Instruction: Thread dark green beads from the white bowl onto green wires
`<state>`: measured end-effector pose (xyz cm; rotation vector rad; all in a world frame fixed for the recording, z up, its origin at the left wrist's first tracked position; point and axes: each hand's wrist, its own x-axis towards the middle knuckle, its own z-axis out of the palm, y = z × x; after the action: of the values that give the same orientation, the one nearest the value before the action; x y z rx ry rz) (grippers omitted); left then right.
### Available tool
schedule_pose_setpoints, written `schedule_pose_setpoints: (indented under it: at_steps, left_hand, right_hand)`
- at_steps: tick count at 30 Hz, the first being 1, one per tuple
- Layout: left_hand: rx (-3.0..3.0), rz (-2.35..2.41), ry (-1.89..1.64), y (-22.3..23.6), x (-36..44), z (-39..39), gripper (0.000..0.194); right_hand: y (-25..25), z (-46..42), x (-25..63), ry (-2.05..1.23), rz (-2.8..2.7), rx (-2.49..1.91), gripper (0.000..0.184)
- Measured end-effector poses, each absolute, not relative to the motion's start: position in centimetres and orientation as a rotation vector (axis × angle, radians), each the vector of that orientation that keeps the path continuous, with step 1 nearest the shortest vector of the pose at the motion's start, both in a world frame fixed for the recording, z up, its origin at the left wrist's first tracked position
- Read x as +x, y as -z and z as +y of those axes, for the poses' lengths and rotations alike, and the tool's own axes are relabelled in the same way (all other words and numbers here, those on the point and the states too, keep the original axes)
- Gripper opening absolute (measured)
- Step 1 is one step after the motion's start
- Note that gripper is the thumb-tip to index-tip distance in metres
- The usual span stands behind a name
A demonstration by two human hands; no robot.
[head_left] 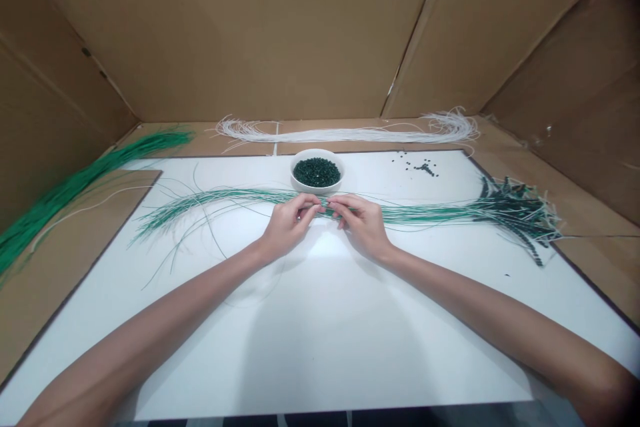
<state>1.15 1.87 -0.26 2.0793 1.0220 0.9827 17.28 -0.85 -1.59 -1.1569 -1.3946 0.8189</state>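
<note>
Hands of one person are meeting above a white counter (325,340): the left hand (287,227) and the right hand (365,223) are facing each other with fingers curled, and the thumb and forefinger of each are coming close together. Whether they are pinching a fine strand or a bead between them, the view is not letting one tell, the detail being too small.

Beside and behind the fingers, a long bundle of green and white strands (435,215) is running crosswise over the counter. Toward the left its loose ends are fanning out in thin curves; toward the right it is ending in a dense cluster of dark beaded tips (520,210), which is spreading near the counter's right edge.

Just beyond the hands, a round white bowl (317,189) is standing upright and holding many dark green beads (316,172). To the right of the bowl, small loose dark beads (425,168) are lying scattered and partly heaped.

Along the far side, a bundle of white strands (330,136) is stretching from left to right, both ends curling. At the far left, a thick green bundle (75,190) is lying aslant, with a single pale strand (95,202) arching beside it. Brown panels (270,27) are enclosing the work area
</note>
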Motion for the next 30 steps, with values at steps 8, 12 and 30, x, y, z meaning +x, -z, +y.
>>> schedule_pose_setpoints:
  at_steps: [8, 12, 30]
  left_hand:
    - [2.108, 1.015, -0.967, 0.14, 1.14, 1.8, 0.016]
    - [2.11, 1.011, -0.981, 0.16, 1.09, 1.78, 0.016]
    - [2.19, 0.973, -0.902, 0.06, 1.02, 1.86, 0.021]
  right_hand:
    - [1.41, -0.85, 17.23, -0.895, -1.384, -1.111, 0.02]
    - [1.71, -0.69, 17.21, -0.933, -1.348, -1.077, 0.021]
    - [1.25, -0.76, 17.0, -0.986, -1.205, -1.196, 0.019]
